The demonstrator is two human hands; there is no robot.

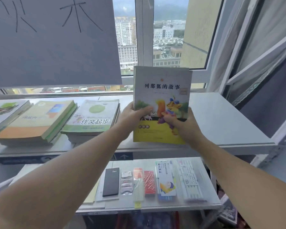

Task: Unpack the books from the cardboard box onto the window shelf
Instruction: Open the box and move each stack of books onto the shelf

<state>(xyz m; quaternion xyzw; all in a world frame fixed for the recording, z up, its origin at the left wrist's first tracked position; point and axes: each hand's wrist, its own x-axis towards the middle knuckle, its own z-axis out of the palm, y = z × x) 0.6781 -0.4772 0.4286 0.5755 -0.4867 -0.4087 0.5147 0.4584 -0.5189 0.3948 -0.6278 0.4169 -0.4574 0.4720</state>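
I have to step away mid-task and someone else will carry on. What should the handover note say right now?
Left hand and right hand: both grip the lower part of a bundle of books, held upright with the fox cover facing you, over the bare right part of the window shelf.
Done: three book stacks lie flat on the shelf's left.
Left: set this bundle down beside them. The cardboard box is out of view, so check it for more.

Looks like a study corner in a high-rise flat, honestly. The window [168,38] looks down over city blocks, stacks of schoolbooks [35,121] sit on the window shelf [221,116], and a lower shelf [172,206] is lined with a diary [111,182], pen packs [190,180] and other stationery.
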